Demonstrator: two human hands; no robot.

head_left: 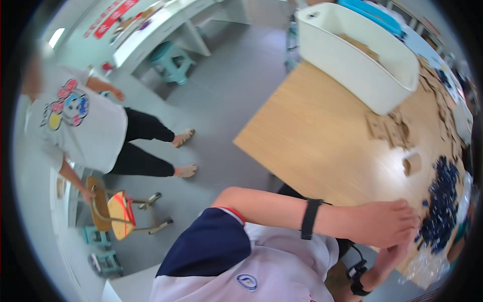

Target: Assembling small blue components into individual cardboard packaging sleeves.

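My left hand (380, 221) reaches across to the right over the table edge, its fingers curled and closed. Just below it, my right hand (392, 256) comes up and meets the left fingertips, partly covered by them. Whatever lies between the two hands is hidden. Right beside them on the table spreads a pile of small dark blue pieces (438, 209). A clear plastic bag (427, 267) lies close to my right hand. Beyond my left hand stands a single folded brown cardboard piece (412, 164).
The wooden table (302, 136) carries a white bin (352, 65) with cardboard inside, more cardboard pieces (390, 129) and a blue basket (375, 15). At left a person (90, 116) grips a chair (121, 214). A teal stool (171, 61) stands by a white desk (166, 30).
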